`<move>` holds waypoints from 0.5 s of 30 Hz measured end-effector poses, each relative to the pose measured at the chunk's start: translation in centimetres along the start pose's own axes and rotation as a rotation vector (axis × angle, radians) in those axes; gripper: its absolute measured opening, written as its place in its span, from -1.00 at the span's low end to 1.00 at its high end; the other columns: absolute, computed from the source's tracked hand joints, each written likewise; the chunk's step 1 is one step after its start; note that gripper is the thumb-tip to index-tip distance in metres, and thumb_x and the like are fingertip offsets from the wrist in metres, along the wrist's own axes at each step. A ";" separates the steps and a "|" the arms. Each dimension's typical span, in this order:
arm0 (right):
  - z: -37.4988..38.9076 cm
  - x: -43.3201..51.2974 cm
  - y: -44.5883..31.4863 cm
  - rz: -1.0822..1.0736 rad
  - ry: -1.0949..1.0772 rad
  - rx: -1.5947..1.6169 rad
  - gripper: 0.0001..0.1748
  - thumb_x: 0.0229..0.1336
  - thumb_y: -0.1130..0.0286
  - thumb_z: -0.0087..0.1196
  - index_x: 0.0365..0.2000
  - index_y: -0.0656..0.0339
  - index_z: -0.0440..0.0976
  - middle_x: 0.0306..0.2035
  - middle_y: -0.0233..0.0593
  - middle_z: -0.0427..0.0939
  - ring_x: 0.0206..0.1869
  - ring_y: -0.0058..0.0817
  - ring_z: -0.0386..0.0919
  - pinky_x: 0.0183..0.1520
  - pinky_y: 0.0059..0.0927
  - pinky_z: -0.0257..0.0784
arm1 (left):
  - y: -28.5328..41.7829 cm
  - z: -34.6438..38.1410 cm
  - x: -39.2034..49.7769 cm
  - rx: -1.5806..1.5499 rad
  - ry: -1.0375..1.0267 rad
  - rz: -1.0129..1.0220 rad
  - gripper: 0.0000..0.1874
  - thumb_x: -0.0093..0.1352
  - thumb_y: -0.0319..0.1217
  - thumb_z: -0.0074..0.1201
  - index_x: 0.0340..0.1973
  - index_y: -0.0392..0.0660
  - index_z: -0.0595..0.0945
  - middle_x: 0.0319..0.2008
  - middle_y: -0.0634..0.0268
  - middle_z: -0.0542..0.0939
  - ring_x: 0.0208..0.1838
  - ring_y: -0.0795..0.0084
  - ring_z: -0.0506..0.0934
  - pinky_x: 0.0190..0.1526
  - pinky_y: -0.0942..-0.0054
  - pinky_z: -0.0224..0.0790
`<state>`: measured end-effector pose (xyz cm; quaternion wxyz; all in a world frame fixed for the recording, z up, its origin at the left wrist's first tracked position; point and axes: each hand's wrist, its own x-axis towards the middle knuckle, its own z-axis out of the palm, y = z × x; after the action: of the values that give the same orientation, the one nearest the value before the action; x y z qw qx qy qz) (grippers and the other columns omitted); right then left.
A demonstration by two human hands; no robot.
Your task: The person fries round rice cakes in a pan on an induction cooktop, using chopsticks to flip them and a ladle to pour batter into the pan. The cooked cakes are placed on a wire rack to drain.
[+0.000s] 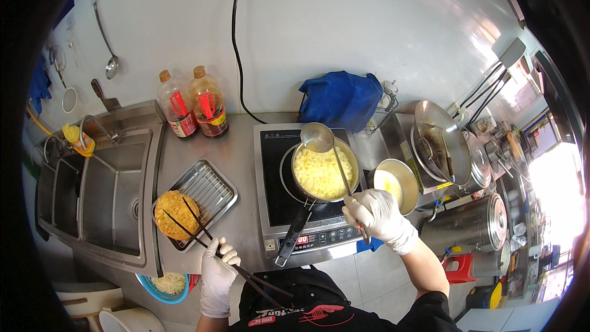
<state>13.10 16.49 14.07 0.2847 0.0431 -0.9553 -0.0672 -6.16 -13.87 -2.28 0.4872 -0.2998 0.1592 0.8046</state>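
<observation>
In my gloved left hand (216, 272) is a pair of long dark chopsticks (200, 224). Their tips lie against a round, golden fried cake (173, 216) on a wire rack in a metal tray (235, 191). A steel ladle (318, 137) is gripped by its handle in my gloved right hand (380, 219). The ladle's bowl, with a little liquid in it, hangs over the far rim of a saucepan (295, 235). Pale yellow bubbling food or foam fills that pan, which stands on an induction cooker (272, 193). Right of it, a metal pot (411, 184) holds pale yellow liquid.
A steel sink (115, 207) lies left, with two large bottles (209, 110) behind the counter. A blue cloth (341, 99) hangs behind the cooker. Farther right is a wok (449, 147). Below the counter's left edge, a blue basket (185, 288) holds pale shreds.
</observation>
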 end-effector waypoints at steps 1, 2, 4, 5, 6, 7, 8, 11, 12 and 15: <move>-0.2 0.0 -0.2 -0.004 -0.010 0.019 -0.64 -0.19 0.49 0.30 -0.28 0.22 0.46 -0.47 -0.35 0.47 -0.51 -0.44 0.48 -0.49 -0.43 0.39 | 0.0 0.0 0.0 0.006 0.000 0.003 -0.82 0.47 -0.27 -0.07 -0.29 -0.09 0.51 -0.58 0.47 0.28 -0.62 0.60 0.15 -0.54 0.59 0.02; -0.3 0.0 -0.4 -0.008 -0.020 0.039 -0.64 -0.20 0.49 0.31 -0.29 0.22 0.46 -0.47 -0.35 0.47 -0.51 -0.45 0.48 -0.50 -0.44 0.39 | 0.0 0.0 0.1 0.008 -0.002 0.002 -0.82 0.47 -0.27 -0.07 -0.29 -0.09 0.51 -0.58 0.47 0.28 -0.63 0.60 0.15 -0.54 0.59 0.02; -0.5 -0.2 -0.6 -0.054 -0.006 -0.002 -0.63 -0.12 0.43 0.30 -0.25 0.21 0.42 -0.47 -0.39 0.43 -0.51 -0.51 0.48 -0.50 -0.49 0.42 | 0.0 0.0 0.1 0.012 -0.007 0.000 -0.82 0.47 -0.27 -0.07 -0.29 -0.09 0.51 -0.59 0.46 0.28 -0.63 0.60 0.15 -0.53 0.59 0.02; -0.6 -0.4 -0.7 -0.077 0.001 -0.023 -0.62 -0.09 0.40 0.30 -0.24 0.21 0.40 -0.47 -0.40 0.42 -0.51 -0.54 0.48 -0.50 -0.52 0.44 | -0.1 0.0 0.1 0.019 -0.017 0.003 -0.82 0.47 -0.27 -0.07 -0.29 -0.09 0.51 -0.58 0.46 0.28 -0.63 0.60 0.14 -0.53 0.59 0.02; -0.6 -0.6 -0.8 -0.093 -0.009 -0.016 -0.58 -0.08 0.38 0.31 -0.20 0.20 0.38 -0.43 -0.39 0.42 -0.50 -0.55 0.48 -0.49 -0.52 0.43 | -0.2 0.0 0.1 0.025 -0.027 0.006 -0.82 0.47 -0.27 -0.07 -0.29 -0.09 0.51 -0.58 0.47 0.28 -0.63 0.60 0.14 -0.53 0.59 0.02; -0.6 -0.8 -0.9 -0.100 -0.008 -0.028 -0.58 -0.08 0.38 0.31 -0.21 0.20 0.38 -0.42 -0.38 0.42 -0.50 -0.55 0.48 -0.49 -0.52 0.44 | -0.2 0.0 0.1 0.031 -0.037 0.009 -0.82 0.47 -0.27 -0.07 -0.30 -0.09 0.51 -0.58 0.47 0.29 -0.63 0.60 0.14 -0.53 0.59 0.02; -0.5 -1.0 -0.9 -0.107 -0.007 -0.039 -0.59 -0.08 0.37 0.31 -0.21 0.20 0.38 -0.42 -0.38 0.42 -0.49 -0.55 0.48 -0.48 -0.52 0.44 | -0.2 0.0 0.2 0.026 -0.037 0.004 -0.82 0.46 -0.27 -0.06 -0.29 -0.09 0.51 -0.58 0.47 0.28 -0.63 0.61 0.14 -0.53 0.59 0.02; -0.8 -1.3 -1.0 -0.112 -0.001 -0.029 -0.59 -0.14 0.40 0.32 -0.24 0.23 0.41 -0.42 -0.36 0.45 -0.49 -0.52 0.49 -0.49 -0.50 0.42 | -0.2 0.0 0.3 0.015 -0.041 -0.013 -0.83 0.46 -0.28 -0.06 -0.29 -0.08 0.51 -0.58 0.48 0.27 -0.63 0.61 0.13 -0.53 0.60 0.01; -0.9 -1.4 -1.0 -0.111 0.003 -0.018 -0.59 -0.17 0.42 0.33 -0.26 0.24 0.43 -0.43 -0.35 0.47 -0.49 -0.50 0.49 -0.49 -0.48 0.41 | -0.2 0.0 0.3 0.012 -0.043 -0.016 -0.83 0.46 -0.28 -0.05 -0.29 -0.08 0.51 -0.59 0.49 0.26 -0.63 0.62 0.13 -0.53 0.60 0.01; -1.3 -2.1 -1.0 -0.089 -0.030 -0.030 -0.59 -0.17 0.41 0.33 -0.25 0.24 0.43 -0.42 -0.35 0.47 -0.48 -0.49 0.50 -0.48 -0.48 0.42 | -0.3 0.1 0.3 0.013 -0.030 -0.017 -0.84 0.45 -0.28 -0.04 -0.29 -0.08 0.51 -0.59 0.50 0.24 -0.63 0.62 0.12 -0.53 0.60 0.00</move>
<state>15.59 15.57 13.89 0.2674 0.0804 -0.9555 -0.0947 -6.08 -13.45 -2.41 0.4983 -0.2861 0.1545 0.8037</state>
